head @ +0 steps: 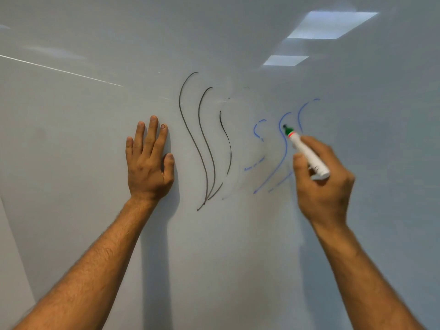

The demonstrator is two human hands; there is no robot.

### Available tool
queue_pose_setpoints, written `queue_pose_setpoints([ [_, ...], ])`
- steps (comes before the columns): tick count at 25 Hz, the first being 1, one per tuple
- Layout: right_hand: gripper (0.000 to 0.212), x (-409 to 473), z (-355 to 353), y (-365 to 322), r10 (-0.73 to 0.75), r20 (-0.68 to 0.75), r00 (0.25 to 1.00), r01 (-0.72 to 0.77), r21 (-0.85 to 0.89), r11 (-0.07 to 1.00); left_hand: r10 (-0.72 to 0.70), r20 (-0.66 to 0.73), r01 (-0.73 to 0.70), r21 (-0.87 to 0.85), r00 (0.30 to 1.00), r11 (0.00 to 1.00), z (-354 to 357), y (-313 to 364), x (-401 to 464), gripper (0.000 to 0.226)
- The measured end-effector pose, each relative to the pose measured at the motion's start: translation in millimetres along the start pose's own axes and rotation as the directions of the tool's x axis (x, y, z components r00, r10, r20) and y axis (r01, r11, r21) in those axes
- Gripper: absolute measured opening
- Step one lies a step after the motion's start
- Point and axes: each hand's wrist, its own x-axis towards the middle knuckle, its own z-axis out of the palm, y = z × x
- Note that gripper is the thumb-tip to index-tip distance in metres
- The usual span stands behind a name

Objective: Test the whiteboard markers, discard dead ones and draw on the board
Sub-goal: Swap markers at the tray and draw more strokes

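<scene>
A white whiteboard fills the view. My left hand lies flat against it with fingers straight, left of three black curved strokes. My right hand grips a white marker with a green tip; the uncapped tip points up and left at the middle blue stroke. Several blue curved strokes, some faint and broken, sit right of the black ones. I cannot tell whether the tip touches the board.
Ceiling lights reflect on the board at the upper right. A thin bright line crosses the board's upper left. Bare board surface spreads below and to the right of the strokes.
</scene>
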Motion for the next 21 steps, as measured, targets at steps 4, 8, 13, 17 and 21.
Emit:
queue_pose_setpoints([
  [4,0.037,49,-7,0,0.064,-0.05,0.997,-0.064,-0.014,0.998,0.03,0.014,-0.031,0.034,0.999,0.999,0,-2,0,0.072],
  [8,0.045,73,2,10,0.075,0.004,0.997,-0.075,-0.073,0.995,0.053,0.031,-0.056,0.124,0.998,0.991,1,-4,0,0.081],
  [13,0.046,85,36,3,0.024,0.087,0.996,-0.013,-0.126,0.992,0.031,0.028,-0.034,0.145,0.999,0.989,1,-4,-1,0.085],
  [17,0.046,62,67,-23,-0.11,0.261,0.959,0.137,-0.089,0.987,0.028,0.03,-0.032,0.122,0.999,0.992,2,-5,-2,0.084],
  [21,0.045,22,74,-29,-0.228,0.416,0.88,0.297,-0.109,0.949,0.028,0.031,-0.031,0.121,0.999,0.992,3,-6,-2,0.083],
])
